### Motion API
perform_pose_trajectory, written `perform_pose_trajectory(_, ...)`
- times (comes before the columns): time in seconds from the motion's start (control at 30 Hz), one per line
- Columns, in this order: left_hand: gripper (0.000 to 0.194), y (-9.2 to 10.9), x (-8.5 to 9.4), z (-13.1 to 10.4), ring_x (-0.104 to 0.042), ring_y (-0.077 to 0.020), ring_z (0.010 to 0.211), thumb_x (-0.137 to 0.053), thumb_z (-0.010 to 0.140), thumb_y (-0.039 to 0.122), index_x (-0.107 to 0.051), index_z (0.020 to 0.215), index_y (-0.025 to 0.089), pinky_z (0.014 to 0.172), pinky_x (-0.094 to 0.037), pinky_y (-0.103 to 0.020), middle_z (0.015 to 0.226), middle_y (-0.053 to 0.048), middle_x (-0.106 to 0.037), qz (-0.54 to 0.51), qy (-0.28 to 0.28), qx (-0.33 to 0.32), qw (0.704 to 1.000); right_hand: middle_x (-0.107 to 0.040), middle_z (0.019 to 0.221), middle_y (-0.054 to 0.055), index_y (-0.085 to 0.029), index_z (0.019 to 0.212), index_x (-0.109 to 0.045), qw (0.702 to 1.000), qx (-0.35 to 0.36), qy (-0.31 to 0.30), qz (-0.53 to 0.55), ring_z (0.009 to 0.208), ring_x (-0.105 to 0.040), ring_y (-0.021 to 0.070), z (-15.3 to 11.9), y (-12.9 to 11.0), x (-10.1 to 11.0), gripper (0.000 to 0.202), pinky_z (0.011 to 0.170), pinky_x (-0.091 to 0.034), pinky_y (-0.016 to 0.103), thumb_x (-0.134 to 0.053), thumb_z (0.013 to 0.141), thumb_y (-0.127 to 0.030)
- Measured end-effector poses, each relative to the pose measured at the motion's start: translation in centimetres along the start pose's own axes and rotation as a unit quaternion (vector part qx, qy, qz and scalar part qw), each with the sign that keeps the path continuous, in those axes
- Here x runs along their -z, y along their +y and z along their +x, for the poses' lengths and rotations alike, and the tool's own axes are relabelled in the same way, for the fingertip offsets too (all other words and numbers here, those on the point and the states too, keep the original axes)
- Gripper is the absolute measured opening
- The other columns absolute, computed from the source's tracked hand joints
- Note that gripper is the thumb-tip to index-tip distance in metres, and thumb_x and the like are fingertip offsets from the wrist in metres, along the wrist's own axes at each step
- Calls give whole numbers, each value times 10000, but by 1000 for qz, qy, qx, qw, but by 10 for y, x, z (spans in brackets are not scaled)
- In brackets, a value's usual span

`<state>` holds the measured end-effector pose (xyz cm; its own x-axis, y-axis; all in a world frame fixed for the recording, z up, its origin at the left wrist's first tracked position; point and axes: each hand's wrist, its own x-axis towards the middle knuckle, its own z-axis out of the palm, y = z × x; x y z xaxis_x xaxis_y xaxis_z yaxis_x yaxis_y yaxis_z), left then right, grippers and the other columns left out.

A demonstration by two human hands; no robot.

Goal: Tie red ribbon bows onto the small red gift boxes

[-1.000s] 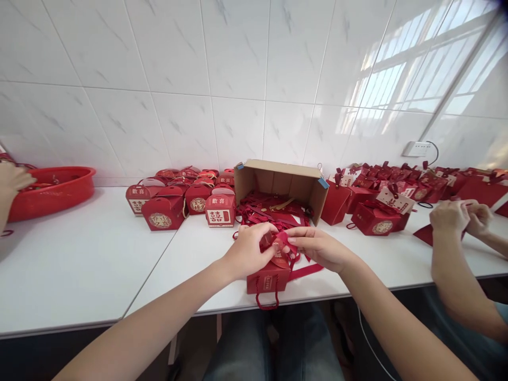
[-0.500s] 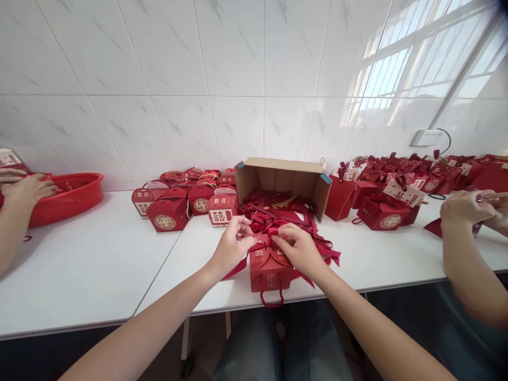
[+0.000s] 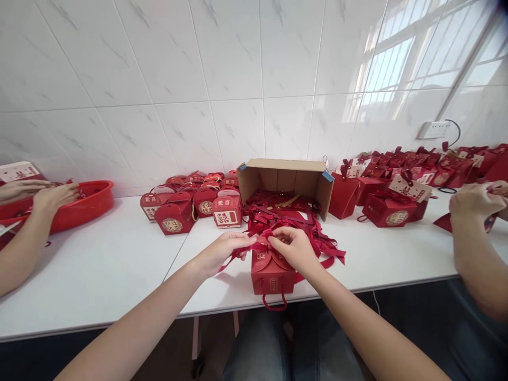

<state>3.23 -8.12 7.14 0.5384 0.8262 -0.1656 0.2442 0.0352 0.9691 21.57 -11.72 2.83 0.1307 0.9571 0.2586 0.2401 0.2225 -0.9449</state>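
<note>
A small red gift box (image 3: 273, 274) with a rope handle stands at the table's front edge. My left hand (image 3: 228, 251) pinches a red ribbon (image 3: 259, 246) at the box's upper left. My right hand (image 3: 292, 247) is closed on the ribbon over the top of the box, its fingertips close to those of my left hand. Right behind, a heap of loose red ribbons (image 3: 278, 214) spills out of an open cardboard box (image 3: 286, 165) lying on its side.
Red gift boxes (image 3: 174, 214) stand in a group at the left, more (image 3: 391, 211) at the right. At far left a person's hands work over a red basin (image 3: 93, 203). Another person's hands (image 3: 474, 203) are at far right, on the white table (image 3: 119, 264).
My left hand has lowered and closed on the ribbon, its fingers now flatter beside the box top. My right hand stays at the ribbon. The view has shifted slightly.
</note>
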Motion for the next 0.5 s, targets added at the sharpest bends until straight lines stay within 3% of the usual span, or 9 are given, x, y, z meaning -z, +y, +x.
perform_pose_trajectory(0.1,289,24,-3,-7,-455,-125,545,-669,721,393,-604,547,173,589,-375,-282,521,7,-507,27,-30,-44,998,-688,717,44,-190,774,-674,997,27,21,-75,647,-601,188,-3,-3,-4,140,634,-451,306,-598,729,-299)
perform_pose_trajectory(0.17,242,38,-9,-6,-464,-119,536,-687,712,371,-640,575,177,587,-399,-278,520,12,-522,39,-16,-71,997,-692,743,40,-206,803,-679,991,81,6,-111,650,-595,184,-6,-5,-4,139,644,-442,306,-561,758,-264)
perform_pose_trajectory(0.27,190,49,-19,6,-547,-134,620,-728,683,355,-716,759,181,653,-457,-286,640,-9,-623,33,-4,-102,994,-642,694,24,-206,692,-620,973,168,-24,-154,624,-545,162,-11,-5,-2,137,619,-400,285,-528,785,-247)
perform_pose_trajectory(0.4,444,47,-20,25,-634,-173,878,-662,773,418,-635,1168,218,847,-473,-328,941,-66,-701,-13,-51,-146,988,-483,538,-7,-203,528,-443,974,169,-16,-153,525,-415,128,-10,-3,-2,370,544,-320,268,-495,850,-378)
perform_pose_trajectory(0.5,419,34,-13,28,-625,-195,970,-642,787,452,-651,1108,184,880,-470,-335,1008,-91,-688,28,-16,-178,984,-456,520,-12,-200,520,-430,982,148,-23,-119,521,-393,126,-8,-1,-2,400,532,-308,265,-471,867,-392)
